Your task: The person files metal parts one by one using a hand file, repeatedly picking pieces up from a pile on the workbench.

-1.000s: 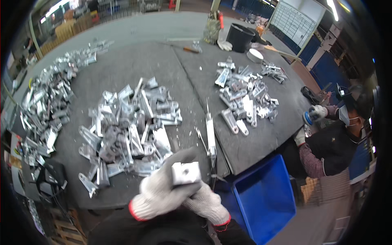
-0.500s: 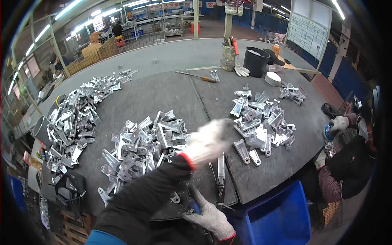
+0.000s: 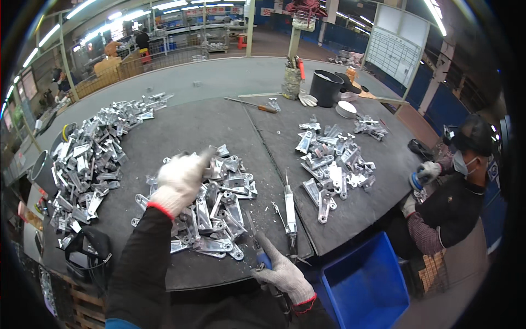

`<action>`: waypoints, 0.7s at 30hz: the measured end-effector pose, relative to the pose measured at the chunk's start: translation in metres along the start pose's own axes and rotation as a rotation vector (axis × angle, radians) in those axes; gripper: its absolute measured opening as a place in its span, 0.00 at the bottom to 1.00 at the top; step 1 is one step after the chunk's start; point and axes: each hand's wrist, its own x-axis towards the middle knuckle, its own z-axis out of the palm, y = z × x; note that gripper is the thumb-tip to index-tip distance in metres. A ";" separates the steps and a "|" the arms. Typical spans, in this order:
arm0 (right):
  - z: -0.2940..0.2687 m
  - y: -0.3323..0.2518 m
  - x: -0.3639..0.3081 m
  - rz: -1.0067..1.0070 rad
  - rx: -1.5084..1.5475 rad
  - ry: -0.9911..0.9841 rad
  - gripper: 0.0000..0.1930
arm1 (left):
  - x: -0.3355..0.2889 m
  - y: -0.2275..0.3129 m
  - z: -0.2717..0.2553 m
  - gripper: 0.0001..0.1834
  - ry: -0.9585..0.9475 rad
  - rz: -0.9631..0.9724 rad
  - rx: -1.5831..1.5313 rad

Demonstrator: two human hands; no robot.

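Note:
My left hand [image 3: 182,178], in a white knitted glove with a red cuff, is over the middle pile of silver metal brackets [image 3: 230,211]. Motion smears its fingers, so what they touch or hold is unclear. Lower in the middle, my right hand [image 3: 284,277], gloved the same way, is wrapped round a slim tool [image 3: 263,257] with a blue grip and a thin metal tip pointing up and away. Just right of that tool, a silver bar-shaped tool [image 3: 290,214] with a thin spike lies on the dark tabletop. A further bracket pile [image 3: 337,159] lies on the right.
A long bracket heap [image 3: 90,159] lines the left. Farther back are a wooden-handled rod [image 3: 257,106], a black bucket [image 3: 326,88] and a tool holder [image 3: 291,81]. A blue bin [image 3: 364,285] stands below the front edge. At right, a masked co-worker [image 3: 446,203] holds a blue round tool.
My left hand has swung left from near the right pile to the middle pile. My right hand keeps its grip on the slim tool. The view has shifted somewhat.

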 end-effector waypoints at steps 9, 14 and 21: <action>0.019 0.009 0.003 -0.116 0.165 0.151 0.52 | -0.180 0.037 0.082 0.43 0.320 -0.339 -1.793; 0.047 -0.022 -0.036 0.013 -0.161 0.182 0.56 | -0.210 0.038 0.128 0.32 0.209 -0.271 -1.540; 0.083 -0.036 -0.082 -0.120 -0.631 0.108 0.52 | -0.216 0.048 0.131 0.30 0.213 -0.282 -1.460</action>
